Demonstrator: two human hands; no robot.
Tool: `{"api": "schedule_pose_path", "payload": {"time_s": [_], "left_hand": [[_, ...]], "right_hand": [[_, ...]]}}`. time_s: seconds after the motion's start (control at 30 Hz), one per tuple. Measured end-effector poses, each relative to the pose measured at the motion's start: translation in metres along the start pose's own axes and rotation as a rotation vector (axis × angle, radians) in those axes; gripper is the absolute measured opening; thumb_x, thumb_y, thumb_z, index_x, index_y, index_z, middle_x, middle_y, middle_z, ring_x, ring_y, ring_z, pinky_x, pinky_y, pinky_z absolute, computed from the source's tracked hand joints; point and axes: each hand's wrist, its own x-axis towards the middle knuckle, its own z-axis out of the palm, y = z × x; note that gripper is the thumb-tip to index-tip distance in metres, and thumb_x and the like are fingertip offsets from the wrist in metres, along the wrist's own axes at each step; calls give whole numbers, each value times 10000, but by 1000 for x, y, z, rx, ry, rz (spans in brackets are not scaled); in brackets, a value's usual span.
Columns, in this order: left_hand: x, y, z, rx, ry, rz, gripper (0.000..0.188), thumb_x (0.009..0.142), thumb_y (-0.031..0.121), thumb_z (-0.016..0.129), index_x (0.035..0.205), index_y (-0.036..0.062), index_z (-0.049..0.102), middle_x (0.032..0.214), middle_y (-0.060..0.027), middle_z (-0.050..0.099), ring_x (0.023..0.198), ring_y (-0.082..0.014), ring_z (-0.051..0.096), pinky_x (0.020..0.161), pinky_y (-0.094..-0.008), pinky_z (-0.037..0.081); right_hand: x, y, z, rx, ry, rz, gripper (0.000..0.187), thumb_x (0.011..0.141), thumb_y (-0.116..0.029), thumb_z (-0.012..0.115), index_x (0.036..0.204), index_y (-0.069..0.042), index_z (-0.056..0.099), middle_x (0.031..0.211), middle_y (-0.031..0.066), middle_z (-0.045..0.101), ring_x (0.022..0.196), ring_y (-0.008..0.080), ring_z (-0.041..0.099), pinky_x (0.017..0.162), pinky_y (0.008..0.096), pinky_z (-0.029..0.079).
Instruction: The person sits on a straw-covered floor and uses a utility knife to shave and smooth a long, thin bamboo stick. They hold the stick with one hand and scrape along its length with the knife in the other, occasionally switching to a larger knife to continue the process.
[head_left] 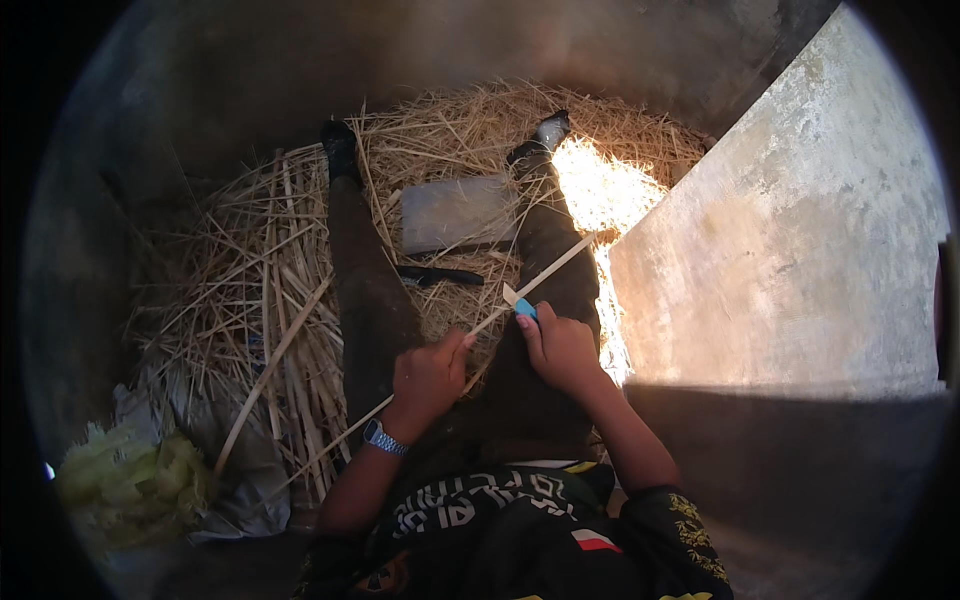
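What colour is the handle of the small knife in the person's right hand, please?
Light blue, seen in the head view: the knife is gripped in the right hand.

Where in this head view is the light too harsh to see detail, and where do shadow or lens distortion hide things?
Head view: a sunlit patch of straw is blown out white; the wall glares pale with its edges bowed by the fisheye; the rim falls into black; the left hand and right hand sit in dim shade yet stay readable.

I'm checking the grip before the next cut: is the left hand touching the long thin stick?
Touching. The head view shows the left hand closed around the long thin stick, which runs out past both sides of the fist with no gap.
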Motion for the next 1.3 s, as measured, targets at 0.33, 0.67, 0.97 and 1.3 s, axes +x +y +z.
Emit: {"api": "schedule_pose_path", "payload": {"time_s": [0.33,0.67,0.97,1.3], "left_hand": [[-5,2,-3,-127,47,9,210,1040,251,575,904,95,608,598,-151,613,556,-374,650,483,-474,470],[-5,11,-2,-70,116,-32,251,1048,210,576,857,50,606,582,-168,550,511,-377,600,461,-439,432],[-14,3,-8,-59,154,-71,273,1069,242,545,881,53,604,574,-149,558,516,-374,606,480,-441,449],[-2,-8,-16,-388,-124,-243,346,1088,294,525,925,-6,588,577,-104,458,512,-156,432,516,-346,387]], "right_hand": [[0,-6,1,-140,39,-96,387,1043,-414,516,929,-44,508,625,186,640,555,419,651,505,513,507],[76,20,-46,-233,293,241,541,1085,-511,344,979,-48,603,761,259,684,773,488,674,714,584,507],[86,116,-101,337,746,374,448,1090,-302,454,822,32,585,684,160,555,638,246,519,619,414,435],[11,24,4,201,171,-63,409,1061,-405,496,919,-25,548,644,221,590,605,456,605,553,513,439]]}}
